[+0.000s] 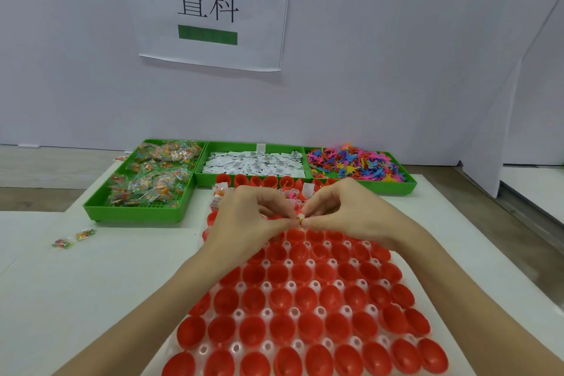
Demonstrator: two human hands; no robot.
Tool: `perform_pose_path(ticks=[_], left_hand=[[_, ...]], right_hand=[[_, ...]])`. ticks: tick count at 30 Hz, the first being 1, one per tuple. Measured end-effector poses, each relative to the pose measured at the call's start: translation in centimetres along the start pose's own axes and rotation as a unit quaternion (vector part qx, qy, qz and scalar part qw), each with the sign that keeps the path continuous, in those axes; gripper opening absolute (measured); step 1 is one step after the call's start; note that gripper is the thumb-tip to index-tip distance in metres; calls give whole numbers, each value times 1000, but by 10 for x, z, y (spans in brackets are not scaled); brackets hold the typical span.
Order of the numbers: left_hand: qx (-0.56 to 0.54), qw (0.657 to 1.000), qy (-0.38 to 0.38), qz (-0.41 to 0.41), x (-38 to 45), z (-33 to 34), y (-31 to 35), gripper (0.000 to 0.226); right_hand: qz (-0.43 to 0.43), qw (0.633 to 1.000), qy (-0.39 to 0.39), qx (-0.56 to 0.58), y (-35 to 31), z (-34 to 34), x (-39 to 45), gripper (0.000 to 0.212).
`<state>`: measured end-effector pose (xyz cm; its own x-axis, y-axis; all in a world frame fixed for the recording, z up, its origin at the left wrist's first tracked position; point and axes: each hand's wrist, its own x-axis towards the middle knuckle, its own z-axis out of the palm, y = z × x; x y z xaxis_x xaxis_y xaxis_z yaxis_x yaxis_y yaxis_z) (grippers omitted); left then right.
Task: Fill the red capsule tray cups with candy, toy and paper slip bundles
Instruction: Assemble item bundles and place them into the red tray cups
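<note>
Left hand (244,217) and right hand (345,210) brought together above the far part of the capsule tray (308,308), fingertips meeting at the centre. Both pinching one small bundle (300,219) between thumbs and forefingers; white and yellowish bits visible, remainder hidden by the fingers. Other fingers of each hand curled. Both forearms reaching in from the near edge, crossing over the tray.

Tray on white table (91,284), directly in front. Red cups (282,325) in rows, translucent white pegs between them. Near rows showing only red interiors. Far rows, just beyond the hands, holding white slips and coloured pieces standing up out of the cups (306,191); exact count not readable, partly hidden by the hands.

Three green bins in a row behind the tray, against the wall. Left bin (143,180): clear-wrapped candy packets. Middle bin (253,163): white paper slips with dark print. Right bin (357,163): small flat toys in mixed bright colours.

Two loose candy packets (74,238) on the table, left of the tray and near the left bin. Another (120,158) beside the far-left corner of that bin.

White paper sign (210,9) on the wall above the bins, black characters over a green bar.
</note>
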<state>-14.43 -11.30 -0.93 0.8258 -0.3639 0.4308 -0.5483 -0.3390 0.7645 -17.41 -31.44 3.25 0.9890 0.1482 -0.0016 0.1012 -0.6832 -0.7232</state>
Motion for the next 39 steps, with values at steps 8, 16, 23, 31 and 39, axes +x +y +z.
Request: perform_pose_path(ticks=[8, 16, 23, 31, 39], left_hand=[[106, 994, -22, 19, 0, 3, -5, 17], [181, 980, -54, 61, -1, 4, -2, 12], [218, 970, -77, 77, 2, 6, -3, 3], [278, 956, -13, 89, -2, 16, -7, 8], [242, 965, -91, 36, 5, -1, -3, 10]], right_hand=[[-6, 999, 15, -50, 10, 11, 7, 6], [6, 993, 45, -105, 8, 24, 2, 8], [8, 993, 23, -120, 3, 20, -2, 12], [8, 984, 91, -151, 3, 29, 3, 5], [-8, 987, 75, -145, 2, 27, 0, 5]])
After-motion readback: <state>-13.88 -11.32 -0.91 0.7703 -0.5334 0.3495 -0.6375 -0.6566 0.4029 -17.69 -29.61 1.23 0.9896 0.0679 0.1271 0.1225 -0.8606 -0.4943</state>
